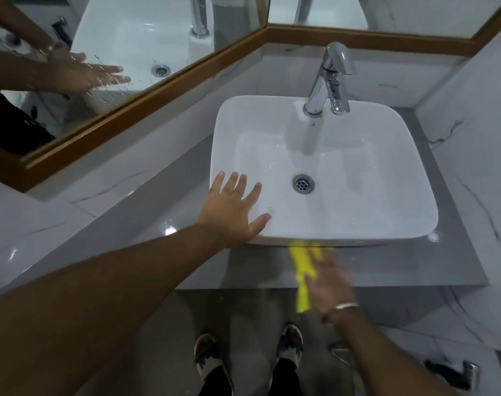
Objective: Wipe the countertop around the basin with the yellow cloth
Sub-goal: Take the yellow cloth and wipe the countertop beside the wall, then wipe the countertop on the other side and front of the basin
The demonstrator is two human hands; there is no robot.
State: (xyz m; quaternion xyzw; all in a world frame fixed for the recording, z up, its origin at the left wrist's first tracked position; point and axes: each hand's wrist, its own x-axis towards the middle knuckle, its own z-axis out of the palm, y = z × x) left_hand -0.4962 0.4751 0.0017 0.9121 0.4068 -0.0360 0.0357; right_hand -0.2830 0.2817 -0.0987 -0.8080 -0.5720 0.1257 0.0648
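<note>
Yellow cloth (302, 267) lies on the grey bench (386, 264) just in front of the white basin (323, 178), its tail hanging past the bench's front edge. Right hand (330, 281), blurred, presses flat on the cloth; whether its fingers clench it I cannot tell. Left hand (232, 210) rests released, fingers spread, on the basin's front-left rim. Chrome tap (329, 81) stands at the basin's back; a wood-framed mirror (100, 67) hangs left of the basin.

Right hand (329, 281) and yellow cloth (302, 270) blurred (motion).
</note>
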